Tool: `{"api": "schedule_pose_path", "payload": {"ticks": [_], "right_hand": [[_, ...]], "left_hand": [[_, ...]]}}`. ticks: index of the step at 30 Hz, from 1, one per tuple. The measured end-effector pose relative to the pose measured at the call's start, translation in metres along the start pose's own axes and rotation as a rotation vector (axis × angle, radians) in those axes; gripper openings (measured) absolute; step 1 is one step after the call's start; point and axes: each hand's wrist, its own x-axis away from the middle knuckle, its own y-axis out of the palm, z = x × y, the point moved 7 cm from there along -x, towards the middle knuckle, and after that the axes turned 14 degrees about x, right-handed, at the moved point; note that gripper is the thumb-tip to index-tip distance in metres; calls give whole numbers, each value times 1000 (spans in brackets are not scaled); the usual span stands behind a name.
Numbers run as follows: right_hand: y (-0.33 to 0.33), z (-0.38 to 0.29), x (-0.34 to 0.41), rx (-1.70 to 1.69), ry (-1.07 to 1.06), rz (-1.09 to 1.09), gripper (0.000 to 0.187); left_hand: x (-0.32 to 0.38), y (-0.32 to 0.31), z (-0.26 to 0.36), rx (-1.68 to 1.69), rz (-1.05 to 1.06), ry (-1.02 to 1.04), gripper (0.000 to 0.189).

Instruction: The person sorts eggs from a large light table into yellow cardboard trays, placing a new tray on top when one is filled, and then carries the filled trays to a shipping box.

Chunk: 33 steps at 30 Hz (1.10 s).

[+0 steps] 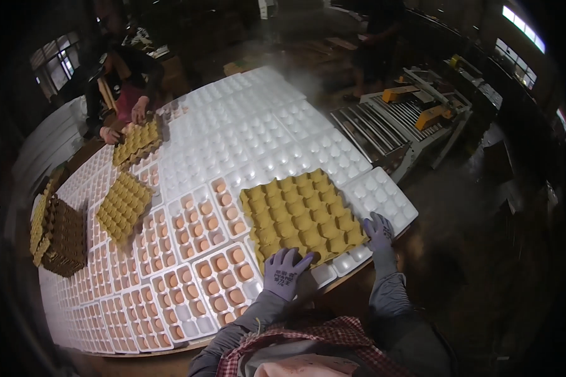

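A yellow-brown molded-pulp egg tray point(304, 212) lies over white foam egg trays at the table's near right part. My left hand point(285, 273), in a purple-grey glove, rests on its near left edge with the fingers spread over the rim. At its right corner is my right hand point(379, 231), gloved alike, fingers against the edge. Whether eggs lie beneath the pulp tray is hidden. Left of it, foam trays hold brown eggs point(221, 280), with some cups bare. An empty white foam tray point(382, 198) sits beyond my right hand.
Across the table a co-worker's hands point(139, 110) hold another pulp tray point(139, 141). One more pulp tray point(124, 206) lies over the eggs, near a stack of pulp trays point(66, 235) at the left. A roller conveyor point(372, 129) with yellow parts stands beyond the table's right side.
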Motion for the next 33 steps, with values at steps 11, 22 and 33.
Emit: {"api": "schedule_pose_path", "payload": {"ticks": [11, 22, 33], "right_hand": [[-156, -73, 6, -161, 212, 242, 31], [-216, -254, 128, -232, 93, 84, 26], [-256, -264, 308, -392, 227, 192, 20]], "left_hand": [[107, -222, -161, -290, 396, -358, 61], [144, -277, -453, -445, -75, -1031, 72], [68, 17, -108, 745, -546, 161, 43]]}}
